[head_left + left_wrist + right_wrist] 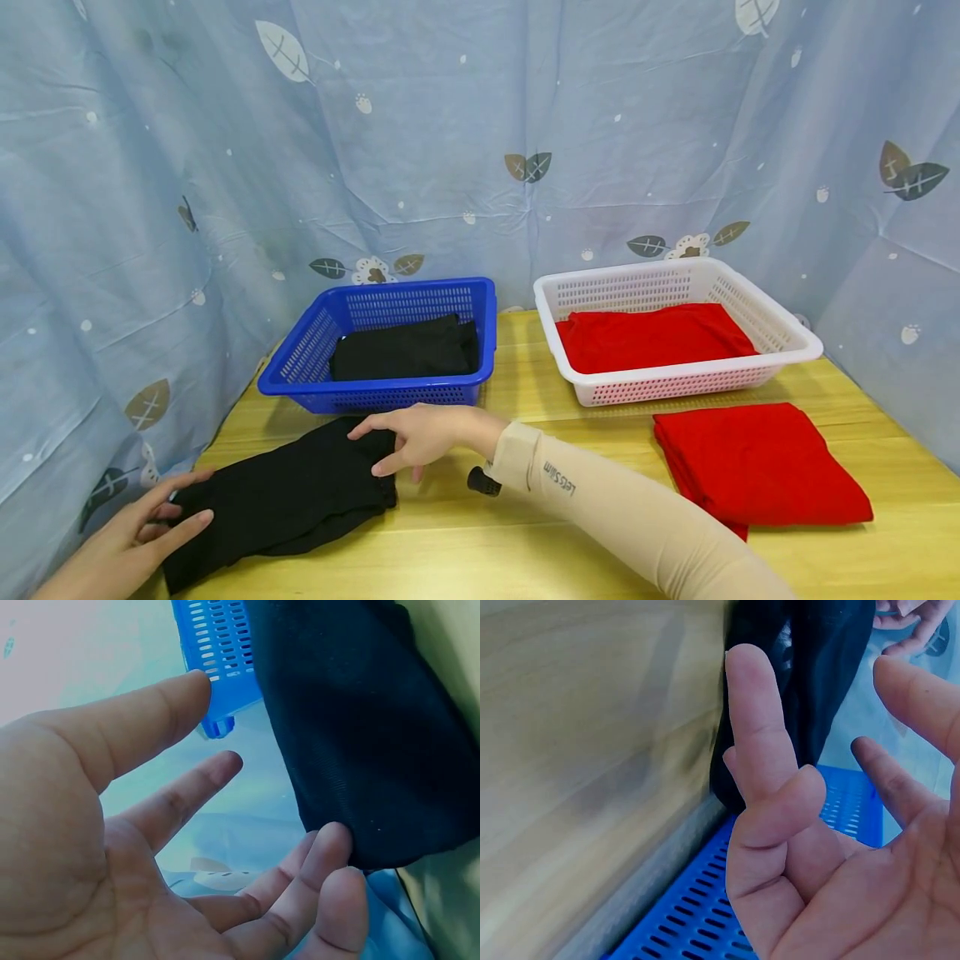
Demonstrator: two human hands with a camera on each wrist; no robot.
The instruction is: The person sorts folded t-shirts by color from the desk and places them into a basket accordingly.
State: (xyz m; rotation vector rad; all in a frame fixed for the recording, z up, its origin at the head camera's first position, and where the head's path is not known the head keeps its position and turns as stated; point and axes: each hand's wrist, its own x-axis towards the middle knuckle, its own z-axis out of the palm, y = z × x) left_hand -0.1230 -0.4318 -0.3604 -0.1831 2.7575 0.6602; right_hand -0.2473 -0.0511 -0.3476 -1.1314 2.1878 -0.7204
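Observation:
A folded black garment (285,483) lies at a slant on the table in front of the blue basket. My left hand (123,533) is at its near left end, thumb spread from loosely bent fingers; in the left wrist view, fingertips (334,840) come right up to the cloth's edge. Over the far right end of the garment is my right hand (420,437), its palm down and fingers parted. The right wrist view shows those fingers (757,697) overlapping the black cloth (825,667), gripping nothing.
Behind the garment stands the blue basket (375,392) with folded black cloth (405,350) inside. To its right, a white basket (675,392) holds red cloth (652,337). A folded red garment (765,467) lies before it on the wooden table (480,550). A patterned curtain (465,150) hangs behind.

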